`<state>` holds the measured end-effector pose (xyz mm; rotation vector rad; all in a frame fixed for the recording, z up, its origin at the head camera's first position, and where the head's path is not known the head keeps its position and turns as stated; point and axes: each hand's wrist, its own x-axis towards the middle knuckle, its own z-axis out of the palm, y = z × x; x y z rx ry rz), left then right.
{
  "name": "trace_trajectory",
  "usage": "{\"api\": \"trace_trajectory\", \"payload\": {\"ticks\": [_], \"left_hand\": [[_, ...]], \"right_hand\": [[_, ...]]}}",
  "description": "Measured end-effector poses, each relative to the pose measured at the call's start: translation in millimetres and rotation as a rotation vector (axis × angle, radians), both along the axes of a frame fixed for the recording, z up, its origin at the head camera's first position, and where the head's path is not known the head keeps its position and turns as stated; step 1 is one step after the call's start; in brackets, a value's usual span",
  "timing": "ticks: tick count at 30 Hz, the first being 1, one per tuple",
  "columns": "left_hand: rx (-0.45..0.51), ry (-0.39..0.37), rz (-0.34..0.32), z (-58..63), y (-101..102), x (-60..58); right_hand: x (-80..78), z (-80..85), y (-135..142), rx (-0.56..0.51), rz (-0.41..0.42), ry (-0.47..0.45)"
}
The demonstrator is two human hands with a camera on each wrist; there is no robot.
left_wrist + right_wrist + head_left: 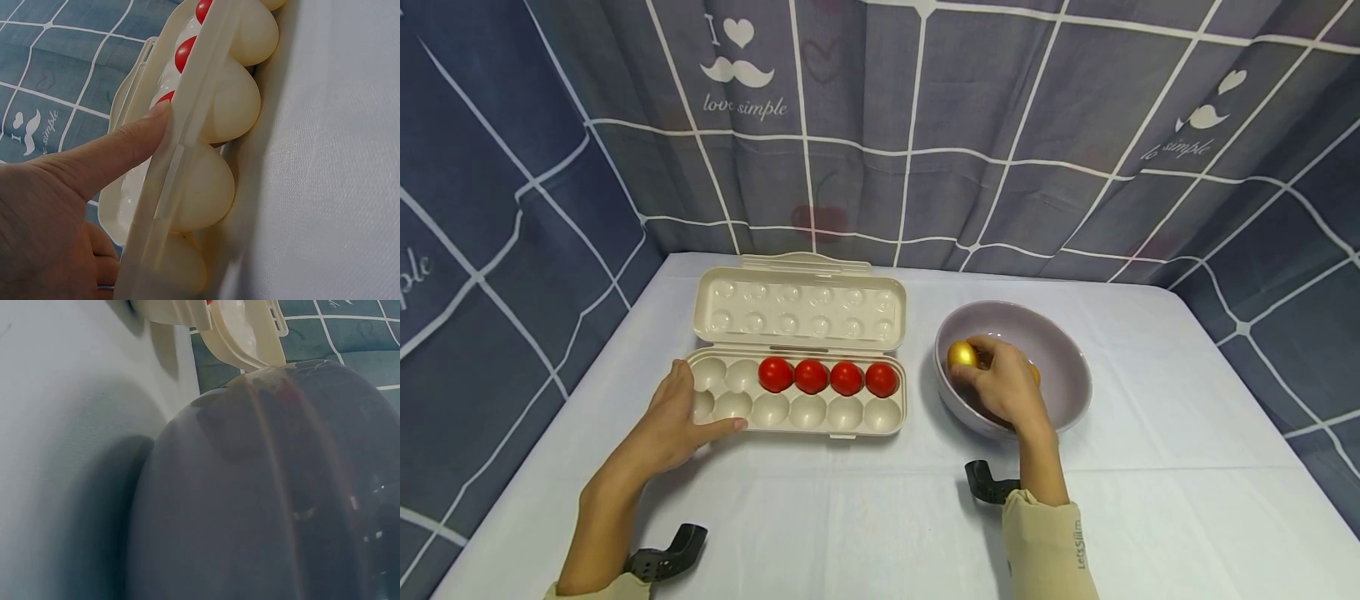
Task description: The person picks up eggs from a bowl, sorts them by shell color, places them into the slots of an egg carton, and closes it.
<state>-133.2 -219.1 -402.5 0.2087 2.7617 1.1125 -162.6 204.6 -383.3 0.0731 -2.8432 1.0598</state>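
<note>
A cream plastic egg carton (868, 426) lies on the table with its lid folded back. Several red eggs (811, 377) sit in its back row, toward the right end. My left hand (672, 425) holds the carton's left end, thumb along the front edge and fingers at the left side; the left wrist view shows the thumb (119, 150) on the rim. Inside a mauve bowl (1063, 367) to the right, my right hand (1006, 385) grips a golden egg (962, 355) between thumb and fingers. Another golden egg (1034, 373) shows partly behind that hand. The right wrist view shows only the bowl's outer wall (219, 500) up close.
A white cloth (865, 517) covers the table. Grey-blue checked curtains (865, 125) hang behind it and at both sides. The carton's raised lid (801, 310) stands near the back curtain. Each wrist wears a black camera mount (668, 557).
</note>
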Motion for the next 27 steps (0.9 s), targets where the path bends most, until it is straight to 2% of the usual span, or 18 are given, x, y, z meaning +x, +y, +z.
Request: {"api": "trace_trajectory", "payload": {"ticks": [5,14,21,27], "left_hand": [[-0.003,-0.005,0.000,-0.6,0,-0.6],[-0.006,-0.014,0.004,0.2,1,0.4],[-0.007,-0.015,0.005,0.2,1,0.4],[-0.019,-0.010,0.008,-0.7,1,-0.2]], "right_hand": [[1.6,3.5,-1,-0.007,-0.049,0.002],[2.0,7.4,-4,-0.140,-0.065,0.087],[4.1,11.9,-7,-0.238,-0.090,0.115],[6.3,15.1,-9,-0.279,-0.085,0.144]]}}
